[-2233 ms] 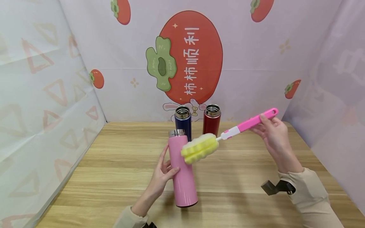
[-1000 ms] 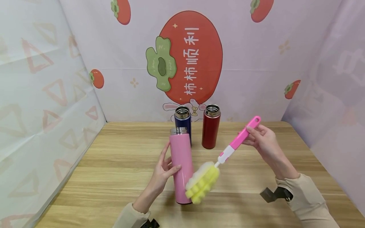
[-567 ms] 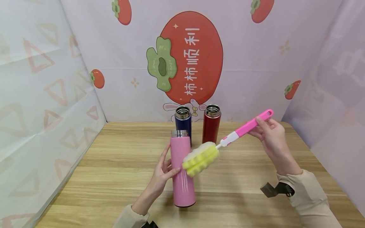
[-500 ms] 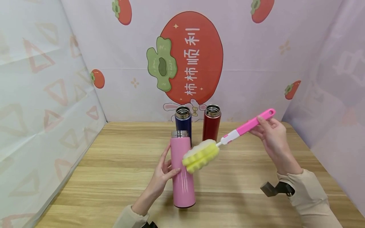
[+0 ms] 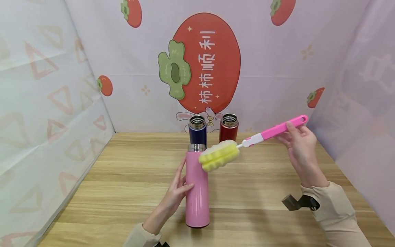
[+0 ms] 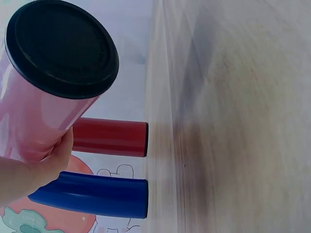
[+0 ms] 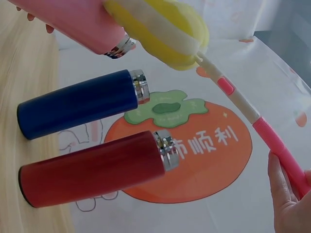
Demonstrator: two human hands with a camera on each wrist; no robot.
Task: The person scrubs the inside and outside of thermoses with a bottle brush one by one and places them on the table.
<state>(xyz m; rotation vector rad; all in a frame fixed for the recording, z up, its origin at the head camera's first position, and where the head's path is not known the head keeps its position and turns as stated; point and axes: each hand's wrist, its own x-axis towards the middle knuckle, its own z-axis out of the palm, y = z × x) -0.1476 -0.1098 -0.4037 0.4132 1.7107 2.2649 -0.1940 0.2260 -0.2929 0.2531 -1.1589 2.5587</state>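
My left hand (image 5: 175, 193) grips a pink thermos bottle (image 5: 197, 192) round its side, the thumb across the front. The bottle stands nearly upright in the head view, and its black base (image 6: 63, 48) shows from below in the left wrist view, lifted off the table. My right hand (image 5: 300, 147) pinches the pink handle of a bottle brush (image 5: 219, 156) near its end. The brush slants down to the left, its yellow and white sponge head overlapping the bottle's upper right side, just below the steel neck (image 5: 196, 148).
Behind the pink bottle, a blue thermos bottle (image 5: 198, 133) and a red thermos bottle (image 5: 228, 132) stand uncapped on the wooden table (image 5: 123, 192). A printed cloth backdrop (image 5: 265, 68) hangs along the far edge, with cloth walls on both sides.
The sponge head dropped along the pink bottle's right side to near its base, then rose again to the upper part. The pink bottle has straightened and come slightly nearer.
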